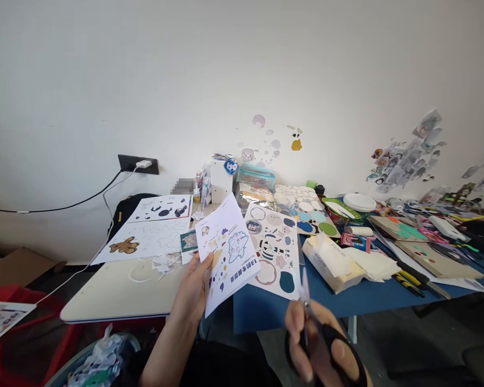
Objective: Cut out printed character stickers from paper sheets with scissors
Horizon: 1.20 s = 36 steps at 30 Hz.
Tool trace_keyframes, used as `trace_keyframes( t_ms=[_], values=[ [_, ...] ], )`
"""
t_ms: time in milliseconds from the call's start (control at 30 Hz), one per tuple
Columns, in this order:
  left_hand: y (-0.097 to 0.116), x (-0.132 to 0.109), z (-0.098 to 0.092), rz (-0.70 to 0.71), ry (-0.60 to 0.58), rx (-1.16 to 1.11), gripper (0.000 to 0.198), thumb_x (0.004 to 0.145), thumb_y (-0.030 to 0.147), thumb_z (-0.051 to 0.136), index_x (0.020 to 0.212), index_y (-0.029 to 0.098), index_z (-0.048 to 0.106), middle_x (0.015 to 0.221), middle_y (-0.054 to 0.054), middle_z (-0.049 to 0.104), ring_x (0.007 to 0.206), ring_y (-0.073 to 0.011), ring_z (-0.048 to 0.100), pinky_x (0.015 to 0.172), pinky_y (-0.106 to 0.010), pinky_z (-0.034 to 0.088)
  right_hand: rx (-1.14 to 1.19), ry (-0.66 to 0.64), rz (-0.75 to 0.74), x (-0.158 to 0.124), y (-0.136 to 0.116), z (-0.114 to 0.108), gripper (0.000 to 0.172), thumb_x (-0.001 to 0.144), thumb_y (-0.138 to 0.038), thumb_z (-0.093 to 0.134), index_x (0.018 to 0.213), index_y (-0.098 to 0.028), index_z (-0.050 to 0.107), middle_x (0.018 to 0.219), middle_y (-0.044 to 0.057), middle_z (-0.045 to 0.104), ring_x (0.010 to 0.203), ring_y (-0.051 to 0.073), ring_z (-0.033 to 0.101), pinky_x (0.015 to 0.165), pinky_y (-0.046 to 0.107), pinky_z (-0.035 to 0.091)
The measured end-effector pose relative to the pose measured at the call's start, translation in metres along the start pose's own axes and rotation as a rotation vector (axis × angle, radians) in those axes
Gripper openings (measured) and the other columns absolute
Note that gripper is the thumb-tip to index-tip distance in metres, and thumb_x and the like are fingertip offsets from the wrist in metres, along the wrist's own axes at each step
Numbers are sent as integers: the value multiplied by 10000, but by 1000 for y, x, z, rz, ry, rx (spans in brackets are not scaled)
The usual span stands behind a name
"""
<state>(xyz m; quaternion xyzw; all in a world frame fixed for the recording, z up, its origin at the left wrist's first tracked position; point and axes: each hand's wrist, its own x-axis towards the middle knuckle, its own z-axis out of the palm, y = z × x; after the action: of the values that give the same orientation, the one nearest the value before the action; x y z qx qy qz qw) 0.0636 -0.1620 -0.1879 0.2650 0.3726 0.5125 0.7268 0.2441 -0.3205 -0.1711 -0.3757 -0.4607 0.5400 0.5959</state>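
My left hand (pixel 193 293) pinches the lower left edge of a printed paper sheet (pixel 228 250) with small coloured shapes and a cartoon figure, holding it up, tilted, over the table's front edge. My right hand (pixel 320 349) grips black-handled scissors (pixel 306 309) low at the right, blades pointing up and slightly open, a short way right of the sheet and not touching it. A second sheet of printed shapes (pixel 274 250) lies flat on the blue table (pixel 266 309) just behind the held one.
A white board (pixel 116 293) with cut-out sheets sits at the left. A tissue box (pixel 333 263), plates, cardboard pieces and tools crowd the right side. A bin of paper scraps (pixel 97 363) is at lower left. A cable hangs from a wall socket (pixel 139 164).
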Motion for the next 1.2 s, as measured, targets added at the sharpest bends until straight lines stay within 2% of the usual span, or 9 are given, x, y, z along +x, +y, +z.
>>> trace_keyframes(
  t_ms=[167, 333, 633, 800, 867, 933, 1033, 1133, 1200],
  values=[
    [-2, -1, 1, 52, 17, -9, 354, 840, 156, 589, 1176, 230, 505, 900, -57, 732, 720, -223, 717, 559, -269, 576, 237, -169, 232, 1, 1, 29, 461, 681, -615, 676, 826, -183, 603, 567, -10, 501, 394, 76, 328, 427, 237, 240],
    [-2, -3, -1, 96, 10, 3, 372, 826, 152, 607, 1172, 222, 490, 847, -56, 735, 719, -223, 718, 579, -271, 580, 256, -91, 139, 1, 0, 34, 365, 778, -489, 661, 950, -167, 635, 691, 10, 557, 489, 77, 441, 489, 220, 294],
    [-2, -6, -1, 122, -28, 138, 371, 813, 183, 626, 1147, 230, 470, 850, -78, 728, 655, -227, 708, 544, -296, 560, 320, 2, 80, 3, 5, 41, 315, 814, -474, 635, 886, -167, 641, 788, 23, 560, 491, 73, 460, 521, 237, 348],
    [2, 3, 4, 110, -90, 587, 364, 772, 191, 645, 1099, 195, 485, 882, -114, 711, 750, -300, 699, 608, -376, 547, 522, 109, 6, -2, 48, 32, 289, 826, -470, 628, 879, -187, 648, 798, 4, 535, 488, 63, 453, 534, 239, 362],
    [2, 10, 7, 239, -75, 902, 355, 700, 180, 698, 1019, 183, 542, 910, -127, 698, 930, -367, 654, 783, -456, 509, 588, 203, -21, -6, 74, 27, 284, 796, -476, 662, 866, -201, 644, 801, -1, 544, 488, 68, 450, 527, 240, 358],
    [-4, 14, 15, 478, -57, 1180, 308, 684, 174, 692, 975, 173, 590, 1002, -161, 676, 1116, -414, 545, 960, -519, 381, 650, 300, -25, -8, 99, 23, 281, 783, -478, 676, 857, -210, 636, 802, -6, 552, 493, 72, 445, 531, 241, 363],
    [-24, 17, 38, 719, -262, 1425, 247, 795, 237, 577, 1018, 145, 632, 1174, -211, 620, 1211, -400, 469, 1038, -517, 282, 709, 415, -21, -7, 127, 18, 288, 778, -491, 672, 856, -218, 625, 800, -10, 542, 511, 76, 433, 544, 241, 372],
    [-56, 22, 62, 729, -507, 1531, 324, 843, 297, 532, 1112, 149, 636, 1308, -180, 559, 1247, -332, 464, 1075, -446, 261, 719, 459, -25, -5, 140, 17, 297, 759, -509, 676, 838, -229, 617, 778, -16, 520, 505, 83, 405, 534, 243, 374],
    [-75, 29, 68, 730, -542, 1600, 401, 856, 300, 513, 1209, 125, 591, 1391, -180, 472, 1324, -336, 365, 1115, -488, 141, 736, 460, -37, -4, 142, 16, 287, 767, -506, 664, 841, -232, 621, 777, -18, 517, 499, 82, 392, 532, 240, 374]
  ],
)
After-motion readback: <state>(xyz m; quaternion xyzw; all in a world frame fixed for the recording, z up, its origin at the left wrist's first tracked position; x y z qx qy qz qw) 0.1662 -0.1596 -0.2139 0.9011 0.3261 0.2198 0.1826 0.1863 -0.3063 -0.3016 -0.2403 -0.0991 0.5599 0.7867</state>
